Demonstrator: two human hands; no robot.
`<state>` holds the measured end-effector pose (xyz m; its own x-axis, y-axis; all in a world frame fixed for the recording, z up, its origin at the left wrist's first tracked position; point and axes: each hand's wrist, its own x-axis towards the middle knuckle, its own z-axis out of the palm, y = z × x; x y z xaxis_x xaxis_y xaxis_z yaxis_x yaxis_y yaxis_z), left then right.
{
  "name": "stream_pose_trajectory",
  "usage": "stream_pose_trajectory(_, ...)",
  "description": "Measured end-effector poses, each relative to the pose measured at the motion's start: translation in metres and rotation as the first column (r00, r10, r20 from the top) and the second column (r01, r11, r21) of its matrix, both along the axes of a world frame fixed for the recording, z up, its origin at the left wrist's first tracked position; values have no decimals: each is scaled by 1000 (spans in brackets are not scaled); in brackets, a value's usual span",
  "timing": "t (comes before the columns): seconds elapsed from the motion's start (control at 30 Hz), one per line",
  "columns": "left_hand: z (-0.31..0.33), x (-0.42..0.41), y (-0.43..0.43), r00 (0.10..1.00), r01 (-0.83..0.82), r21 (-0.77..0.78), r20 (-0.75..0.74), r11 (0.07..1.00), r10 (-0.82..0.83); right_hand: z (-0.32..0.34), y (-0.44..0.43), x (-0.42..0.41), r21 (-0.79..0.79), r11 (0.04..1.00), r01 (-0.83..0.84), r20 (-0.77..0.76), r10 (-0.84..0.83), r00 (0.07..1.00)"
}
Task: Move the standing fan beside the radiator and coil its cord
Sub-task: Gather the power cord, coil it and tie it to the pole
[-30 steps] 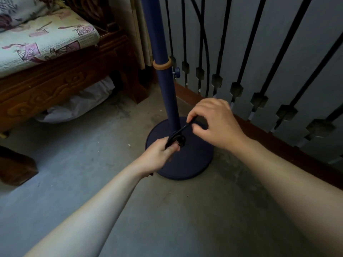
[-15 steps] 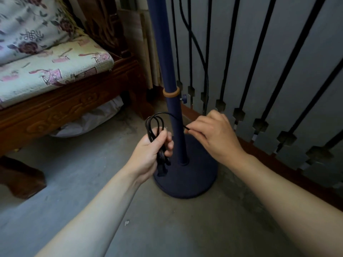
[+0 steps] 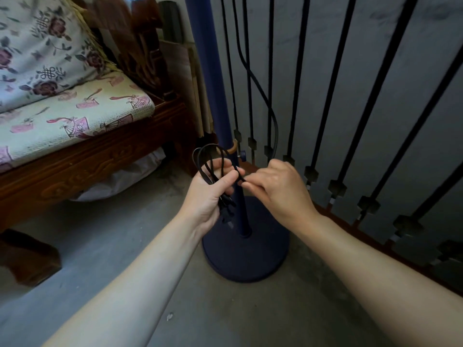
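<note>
Several cord (image 3: pixel 210 164) loops sit clenched in the left hand (image 3: pixel 209 194); the right hand (image 3: pixel 278 190) pinches its strand; no writing is legible.

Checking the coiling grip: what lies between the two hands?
In the head view, a short stretch of black cord runs from the left hand to the right hand, crossing in front of the blue fan pole.
</note>
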<state>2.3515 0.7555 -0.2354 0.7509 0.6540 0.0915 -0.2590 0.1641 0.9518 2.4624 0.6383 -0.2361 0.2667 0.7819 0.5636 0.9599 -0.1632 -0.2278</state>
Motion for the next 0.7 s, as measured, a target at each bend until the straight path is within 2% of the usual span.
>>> stream_pose_trajectory(0.1, 7, 5, -1, 1000, -1, 6, -7, 1000, 1, 4, 1, -2, 20, 1000, -1, 16, 1, 1000)
stream_pose_trajectory(0.2, 11, 9, -2, 1000, 5, -21, 1, 1000, -5, 3, -1, 5, 66, 997, 37, -37, -35, 999)
stream_pose_trajectory(0.3, 14, 6, 3, 1000, 20, -108, 25, 994, -17, -2, -3, 16, 153, 984, 91, -226, -54, 973)
stream_pose_trajectory(0.37, 16, 3, 6, 998, 51, -168, 36, 984, -45, -1, 2, 18, 204, 969, 135, -432, -35, 901)
stream_pose_trajectory(0.4, 17, 2, 6, 997, 70, -188, 44, 980, -63, 0, 7, 17, 209, 964, 165, -548, -24, 836)
stream_pose_trajectory(0.47, 21, 2, 7, 997, 71, -157, 19, 985, -69, 4, 19, 19, 191, 958, 212, -779, 17, 627)
stream_pose_trajectory(0.5, 24, 2, 8, 998, 53, -99, -20, 994, -56, 7, 25, 21, 192, 960, 204, -860, 64, 507)
stream_pose_trajectory(0.53, 27, 3, 10, 997, 44, -34, -66, 998, -46, 9, 29, 24, 203, 964, 173, -898, 113, 425)
stream_pose_trajectory(0.6, 32, 4, 16, 985, 56, 53, -163, 997, -47, 14, 34, 30, 231, 967, 108, -896, 168, 412)
stream_pose_trajectory(0.7, 41, 4, 19, 961, 50, 98, -276, 994, -21, 29, 36, 42, 307, 940, 148, -880, 221, 419)
